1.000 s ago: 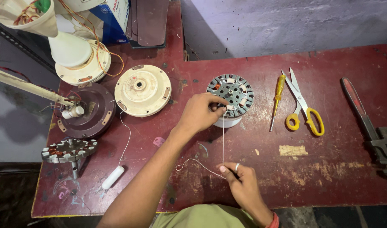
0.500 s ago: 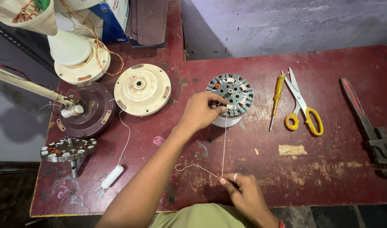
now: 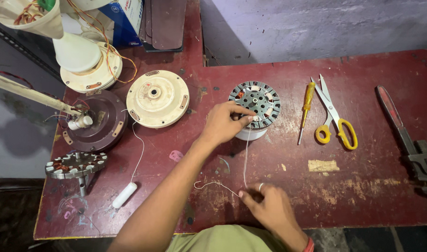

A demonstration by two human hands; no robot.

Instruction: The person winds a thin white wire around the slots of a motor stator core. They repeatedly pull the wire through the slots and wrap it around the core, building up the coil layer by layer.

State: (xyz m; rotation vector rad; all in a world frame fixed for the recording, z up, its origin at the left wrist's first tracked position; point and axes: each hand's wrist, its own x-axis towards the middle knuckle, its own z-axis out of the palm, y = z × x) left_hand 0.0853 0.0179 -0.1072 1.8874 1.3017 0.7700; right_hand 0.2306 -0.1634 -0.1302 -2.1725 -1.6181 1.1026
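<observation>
Red worn table point(image 3: 362, 196) by grey wall | left hand point(image 3: 221, 125) pinches white thread point(image 3: 245, 154) at the stator point(image 3: 254, 99) rim, mid-table | right hand point(image 3: 272, 207) near the front edge grips the thread's lower end, pulled taut | screwdriver point(image 3: 305, 108), scissors point(image 3: 334, 116) right of stator | cream cover point(image 3: 157, 98) left

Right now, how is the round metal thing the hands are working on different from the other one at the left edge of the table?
The stator under the left hand sits on a white base, with white thread running down to the right hand. The left stator stands alone on its shaft, untouched, showing reddish copper windings. Both are grey slotted rings on the red table.
</observation>
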